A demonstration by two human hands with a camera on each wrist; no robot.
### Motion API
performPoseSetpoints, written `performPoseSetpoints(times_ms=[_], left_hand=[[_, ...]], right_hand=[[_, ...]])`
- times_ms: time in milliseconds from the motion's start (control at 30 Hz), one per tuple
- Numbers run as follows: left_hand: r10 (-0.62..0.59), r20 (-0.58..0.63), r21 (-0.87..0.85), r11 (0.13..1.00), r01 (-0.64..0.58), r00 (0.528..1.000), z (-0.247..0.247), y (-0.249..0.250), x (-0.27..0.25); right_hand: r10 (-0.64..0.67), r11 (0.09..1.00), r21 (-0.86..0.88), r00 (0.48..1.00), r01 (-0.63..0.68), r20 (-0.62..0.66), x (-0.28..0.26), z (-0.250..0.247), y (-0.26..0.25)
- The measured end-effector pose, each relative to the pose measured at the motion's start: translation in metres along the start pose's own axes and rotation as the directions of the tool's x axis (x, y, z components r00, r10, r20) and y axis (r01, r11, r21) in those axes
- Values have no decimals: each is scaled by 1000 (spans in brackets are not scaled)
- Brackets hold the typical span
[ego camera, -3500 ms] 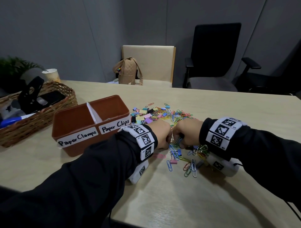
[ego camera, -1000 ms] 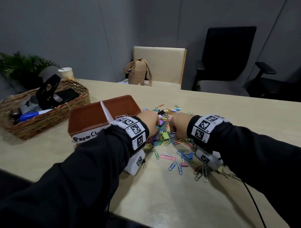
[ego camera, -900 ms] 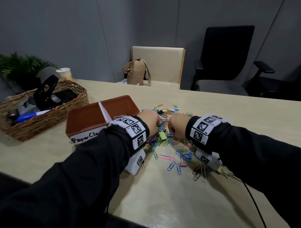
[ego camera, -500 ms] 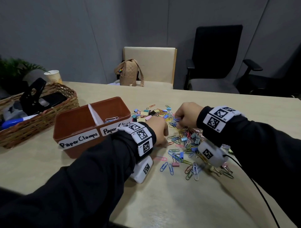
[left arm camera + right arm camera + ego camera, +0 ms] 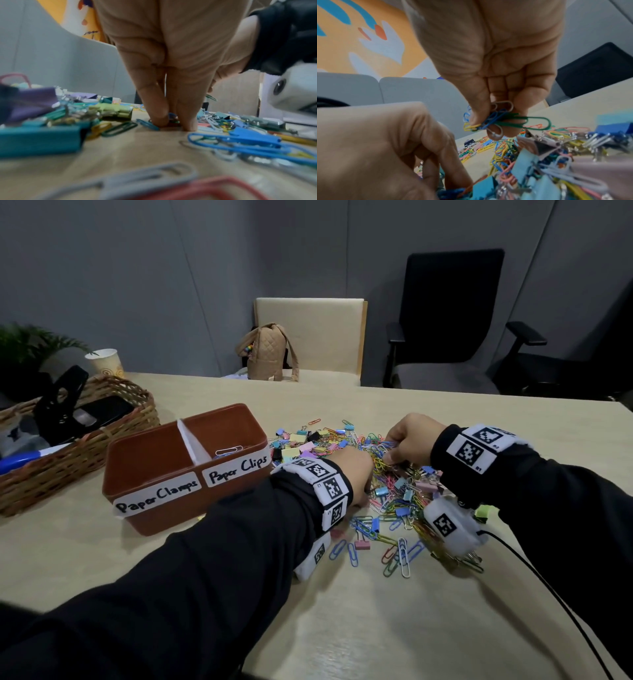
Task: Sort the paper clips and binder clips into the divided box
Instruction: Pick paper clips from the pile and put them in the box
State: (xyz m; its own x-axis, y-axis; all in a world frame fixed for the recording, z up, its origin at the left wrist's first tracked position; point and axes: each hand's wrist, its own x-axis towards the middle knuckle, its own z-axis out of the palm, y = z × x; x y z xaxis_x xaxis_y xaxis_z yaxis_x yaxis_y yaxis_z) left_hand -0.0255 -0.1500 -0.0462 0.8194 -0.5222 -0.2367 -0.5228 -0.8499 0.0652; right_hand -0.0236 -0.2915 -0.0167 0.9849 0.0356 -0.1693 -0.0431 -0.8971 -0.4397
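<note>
The brown divided box [image 5: 144, 474] stands left of the pile, labelled "Paper Clamps" on the left and "Paper Clips" on the right. A few paper clips [image 5: 228, 451] lie in its right compartment. A mixed pile of coloured paper clips and binder clips [image 5: 394, 494] covers the table's middle. My right hand [image 5: 394, 453] hovers over the pile's far side and pinches a bunch of paper clips [image 5: 501, 120], green, blue, yellow and grey. My left hand [image 5: 363, 481] reaches into the pile's left part, and its straight fingertips [image 5: 159, 119] press down among loose clips on the table.
A wicker basket [image 5: 102, 436] holding a black punch and a blue pen sits at the far left, with a paper cup [image 5: 104, 362] behind it. Across the table stand a beige chair with a tan bag [image 5: 270, 354] and a black office chair [image 5: 452, 313]. A cable [image 5: 534, 573] trails from my right wrist.
My right hand has moved away from the left hand to the far side of the pile and holds more clips. My left hand has come down onto the pile's left part.
</note>
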Motion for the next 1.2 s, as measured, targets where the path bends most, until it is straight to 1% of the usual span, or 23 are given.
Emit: performPoseSetpoints(times_ms=[67,267,367,467,567,633,700,800,867,933,1033,1133,1200], left_hand=[[16,-1,13,1000,-16,1000,-1,0,1],[38,-5,34,999,-37,999,-1,0,-3],[34,-20,-28,999,-35,999,-3,-8,-10],[35,-69,-99,994,-42,997,-10,-17,-22],[1,-171,-131,991,-24,985,-24,-32,-39],[-49,-255,-149,989,11,966,-36,-48,-54],[-127,-342,-184,981,66,931,-49,-66,-70],[-256,-486,-231,960,160,836,-62,-95,-90],[-335,-515,-239,940,244,789,-66,-113,-102],[-398,-501,-243,917,316,769,-66,-129,-111],[-443,-475,-262,896,359,760,-57,-144,-118],[-454,-478,-284,890,357,752,-50,-148,-122],[-463,-473,-317,883,346,749,-50,-148,-124]], right_hand=[[12,999,53,1000,-11,-15,0,-1,1],[40,994,106,999,-37,-24,-1,0,2],[44,973,225,999,-48,22,-1,-1,1],[25,927,373,998,-47,63,-2,-1,-6],[-11,881,472,996,-31,87,0,1,-21],[-40,851,526,997,1,63,4,2,-34],[-69,823,567,997,47,16,9,3,-50],[-143,776,616,989,136,-37,13,8,-79],[-196,736,648,978,196,-73,14,15,-98],[-243,695,671,963,258,-120,16,23,-116],[-296,671,650,933,357,-206,19,38,-142],[-313,681,615,917,397,-245,25,51,-162],[-311,716,575,918,396,-245,28,59,-171]])
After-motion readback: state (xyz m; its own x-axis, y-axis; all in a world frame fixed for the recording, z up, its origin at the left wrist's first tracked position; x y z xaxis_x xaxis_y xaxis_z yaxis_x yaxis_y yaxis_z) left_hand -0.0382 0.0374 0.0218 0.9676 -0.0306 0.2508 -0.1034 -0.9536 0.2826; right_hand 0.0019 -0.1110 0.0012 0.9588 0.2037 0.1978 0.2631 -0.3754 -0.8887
